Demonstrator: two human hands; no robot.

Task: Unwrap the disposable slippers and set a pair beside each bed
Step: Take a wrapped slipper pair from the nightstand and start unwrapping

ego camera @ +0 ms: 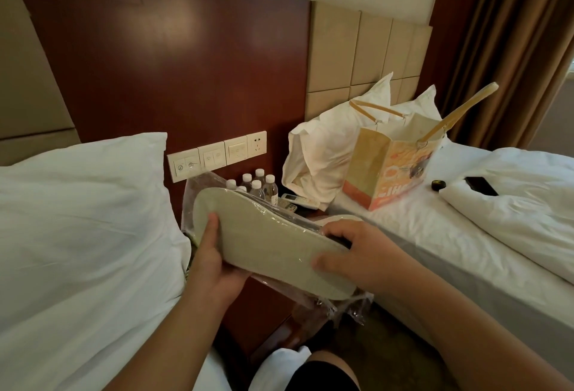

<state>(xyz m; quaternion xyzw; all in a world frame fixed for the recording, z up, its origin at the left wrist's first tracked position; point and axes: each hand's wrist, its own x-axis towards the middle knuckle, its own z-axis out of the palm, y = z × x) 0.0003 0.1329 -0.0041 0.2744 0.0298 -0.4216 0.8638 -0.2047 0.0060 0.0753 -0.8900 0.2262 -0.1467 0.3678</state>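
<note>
Wrapped slippers (270, 244), long axis far-left to near-right, in grip of left hand (214, 266), right hand (357, 254)

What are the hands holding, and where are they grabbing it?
Both hands hold the pale plastic-wrapped slippers. The left hand grips the left end, thumb on the sole; the right hand grips the right end.

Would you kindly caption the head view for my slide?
Person's left hand and right hand grip wrapped slippers near water bottles.
</note>
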